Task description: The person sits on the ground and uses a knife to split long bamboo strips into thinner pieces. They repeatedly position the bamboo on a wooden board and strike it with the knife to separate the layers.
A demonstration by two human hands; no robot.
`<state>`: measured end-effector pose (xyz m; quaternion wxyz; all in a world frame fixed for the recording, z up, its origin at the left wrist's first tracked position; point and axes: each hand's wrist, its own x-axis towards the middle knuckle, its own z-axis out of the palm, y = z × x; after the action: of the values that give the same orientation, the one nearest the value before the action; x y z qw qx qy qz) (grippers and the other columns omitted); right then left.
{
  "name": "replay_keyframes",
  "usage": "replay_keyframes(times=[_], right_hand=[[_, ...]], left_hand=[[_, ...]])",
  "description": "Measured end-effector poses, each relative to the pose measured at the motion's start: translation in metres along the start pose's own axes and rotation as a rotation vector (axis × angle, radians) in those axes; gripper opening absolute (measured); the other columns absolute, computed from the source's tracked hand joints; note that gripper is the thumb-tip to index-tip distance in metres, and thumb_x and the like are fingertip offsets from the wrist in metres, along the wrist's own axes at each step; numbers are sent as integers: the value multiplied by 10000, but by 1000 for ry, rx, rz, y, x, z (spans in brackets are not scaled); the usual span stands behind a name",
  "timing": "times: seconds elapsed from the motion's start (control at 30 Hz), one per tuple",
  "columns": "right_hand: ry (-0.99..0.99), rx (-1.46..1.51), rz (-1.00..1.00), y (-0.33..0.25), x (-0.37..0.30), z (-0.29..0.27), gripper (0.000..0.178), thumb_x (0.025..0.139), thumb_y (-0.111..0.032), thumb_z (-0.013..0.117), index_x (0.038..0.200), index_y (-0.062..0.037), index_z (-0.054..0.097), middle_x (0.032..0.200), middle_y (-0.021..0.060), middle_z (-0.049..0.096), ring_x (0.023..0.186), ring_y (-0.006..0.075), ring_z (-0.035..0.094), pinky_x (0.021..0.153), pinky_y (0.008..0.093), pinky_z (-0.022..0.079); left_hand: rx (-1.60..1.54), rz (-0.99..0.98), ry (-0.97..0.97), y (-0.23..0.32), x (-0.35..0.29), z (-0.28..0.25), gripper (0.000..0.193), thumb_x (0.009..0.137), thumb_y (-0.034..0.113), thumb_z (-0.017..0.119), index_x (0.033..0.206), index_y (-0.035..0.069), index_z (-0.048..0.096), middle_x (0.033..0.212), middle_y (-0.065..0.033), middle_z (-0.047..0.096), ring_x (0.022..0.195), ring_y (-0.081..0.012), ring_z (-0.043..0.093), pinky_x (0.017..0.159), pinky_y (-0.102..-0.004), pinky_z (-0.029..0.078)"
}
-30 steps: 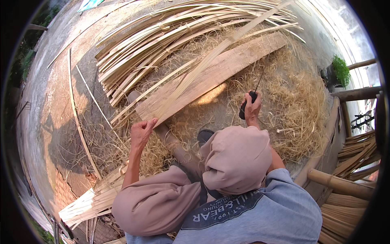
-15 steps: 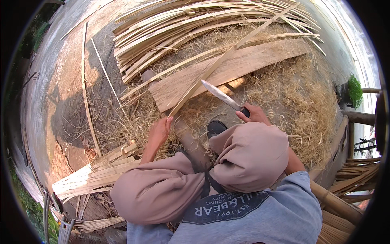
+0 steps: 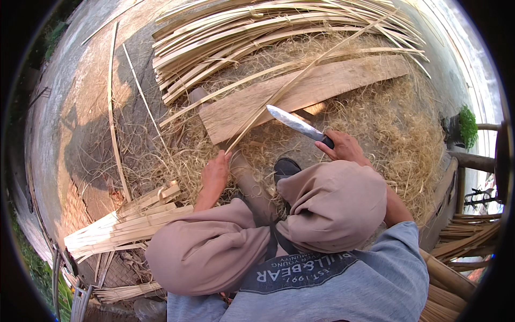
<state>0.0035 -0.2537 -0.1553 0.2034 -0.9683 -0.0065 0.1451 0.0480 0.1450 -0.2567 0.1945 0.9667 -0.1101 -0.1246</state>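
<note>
Grasping with both hands (image 3: 215,170) (image 3: 346,146), strip (image 3: 281,92) in left (extending forward-right), knife (image 3: 295,123) in right

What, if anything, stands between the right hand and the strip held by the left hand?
Only the knife in the right hand, pointing toward the strip; no other obstacle is visible between them.

To the right of our right hand (image 3: 343,146) we can pass freely over the shavings (image 3: 401,140); leftward, the knife (image 3: 294,122) and slanting bamboo strip (image 3: 289,86) bar our way.
</note>
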Motion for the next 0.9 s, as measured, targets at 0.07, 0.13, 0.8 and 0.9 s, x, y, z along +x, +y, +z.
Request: replay_keyframes(times=[0.07, 0.13, 0.8, 0.9], right_hand=[[-13, -10, -69, -8, 3, -5, 486, 1018, -526, 597, 994, -42, 629, 862, 185, 668, 844, 382, 674, 748, 491, 525], [-66, 11, -97, -12, 9, 0, 485, 1019, -520, 600, 992, -37, 632, 851, 191, 669, 829, 377, 677, 736, 493, 526], [213, 63, 44, 44, 93, 10, 566, 998, -554, 621, 880, -2, 665, 677, 222, 660, 663, 381, 691, 634, 498, 531], [144, 8, -88, 36, 87, 2, 582, 995, -561, 621, 875, 7, 666, 698, 240, 665, 661, 386, 680, 642, 499, 520]], left_hand=[[14, -6, 24, -1, -3, 2, 337, 1100, 398, 465, 1022, 80, 545, 754, -267, 671, 713, -516, 657, 596, -625, 484], [-9, -8, 56, 1, -4, 2, 353, 1103, 403, 455, 1001, 79, 552, 746, -261, 664, 709, -519, 649, 600, -630, 473], [-66, -75, -72, -48, -53, -14, 343, 1089, 411, 496, 1043, 104, 643, 710, -234, 655, 676, -461, 647, 597, -573, 466], [-68, -113, -94, -67, -79, -23, 335, 1083, 409, 517, 1047, 105, 654, 702, -218, 659, 660, -441, 652, 592, -558, 469]])
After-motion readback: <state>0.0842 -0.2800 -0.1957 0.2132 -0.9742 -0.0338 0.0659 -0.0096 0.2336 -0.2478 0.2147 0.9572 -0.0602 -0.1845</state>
